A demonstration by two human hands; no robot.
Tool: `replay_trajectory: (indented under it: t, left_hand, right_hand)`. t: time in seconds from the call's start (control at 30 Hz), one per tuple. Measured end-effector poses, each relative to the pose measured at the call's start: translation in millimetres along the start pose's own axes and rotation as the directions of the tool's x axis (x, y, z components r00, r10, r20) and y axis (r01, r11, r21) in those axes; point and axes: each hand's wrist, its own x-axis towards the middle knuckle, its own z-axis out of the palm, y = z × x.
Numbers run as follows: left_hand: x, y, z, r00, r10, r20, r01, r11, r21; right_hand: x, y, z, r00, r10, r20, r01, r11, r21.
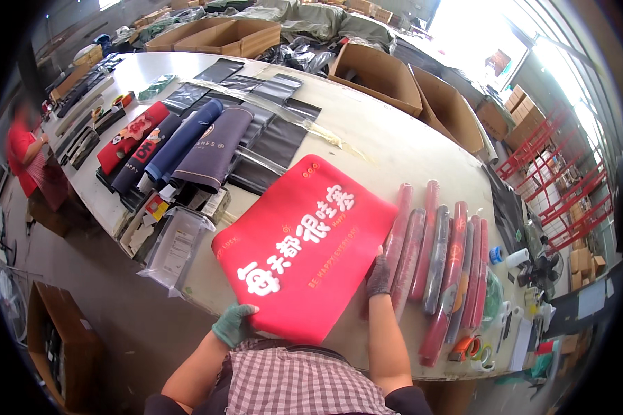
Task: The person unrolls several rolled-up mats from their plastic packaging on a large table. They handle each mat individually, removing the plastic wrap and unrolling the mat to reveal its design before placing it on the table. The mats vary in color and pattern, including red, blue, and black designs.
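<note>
A red printed mat [283, 207] with large white lettering and small gold print is spread out in front of me, tilted over the table's near edge. My left hand [234, 324], in a green glove, grips its near left corner with the thumb on top. In a dark grey glove, my right hand [379, 278] holds the right edge, fingers mostly hidden beneath. Just right of that hand lie several rolled mats in clear plastic sleeves [430, 259], red and dark ones side by side. Unwrapped rolled mats [211, 149], red and navy, sit beyond the mat to the left.
Black plastic bags [280, 135] lie flat on the white table [387, 159]. A clear plastic tray [173, 249] is at the left edge. Tape dispensers [465, 348] lie near right. Open cartons [377, 76] line the far side; another carton [62, 346] stands lower left. A person in red [31, 155] stands far left.
</note>
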Motion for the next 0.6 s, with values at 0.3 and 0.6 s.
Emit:
replay_trajectory:
  t: [0.3, 0.6]
  left_hand:
    - [-45, 46, 26, 0.954, 0.277, 0.111, -0.287, 0.953, 0.091]
    - [-104, 160, 28, 0.846, 0.508, 0.163, -0.531, 0.833, 0.157]
  right_hand:
    - [-33, -106, 125, 0.972, -0.038, 0.232, 0.044, 0.999, -0.019]
    - [-71, -189, 252, 0.832, -0.162, 0.530, 0.163, 0.986, 0.045]
